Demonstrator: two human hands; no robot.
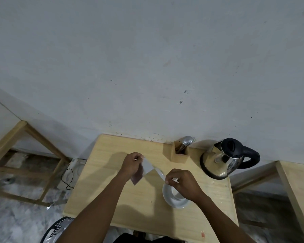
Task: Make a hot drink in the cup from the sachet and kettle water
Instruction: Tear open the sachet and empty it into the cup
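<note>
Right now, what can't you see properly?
- Cup: mostly hidden by the right hand; contents unknown.
- Sachet: blurred, print unreadable, partly behind the left hand.
- Kettle: lid shut, water level hidden.
- Holder: cutlery too small to count.

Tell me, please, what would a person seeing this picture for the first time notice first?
First the two hands at the centre: the left hand pinches the silvery sachet and the right hand pulls a torn strip from it, above the white cup on its saucer. Next the shiny steel kettle with a black handle, at the right back corner of the wooden table, beside a wooden cutlery holder.
</note>
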